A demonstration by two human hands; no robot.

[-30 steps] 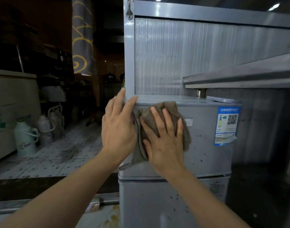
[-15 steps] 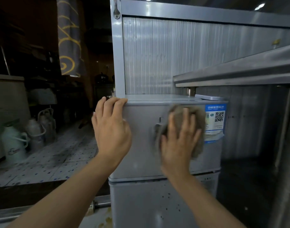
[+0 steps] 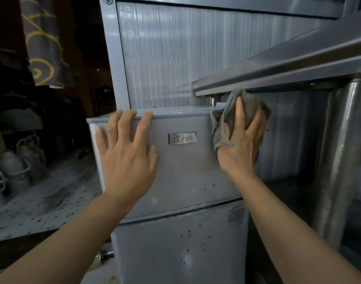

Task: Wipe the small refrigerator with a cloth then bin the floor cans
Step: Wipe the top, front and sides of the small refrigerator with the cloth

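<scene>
Grey cloth point(image 3: 249, 111), bunched at the upper right corner of the small refrigerator point(image 3: 181, 173), just beneath the edge of a steel shelf point(image 3: 282, 72). Right hand point(image 3: 242, 146) presses the cloth against that corner, fingers spread flat over it. Left hand point(image 3: 126, 154) lies released on the upper door, fingertips at its top edge. A nameplate point(image 3: 182, 138) sits between the hands. Tiled floor point(image 3: 42, 203) extends leftward, with pale jugs point(image 3: 21, 160) near the wall.
</scene>
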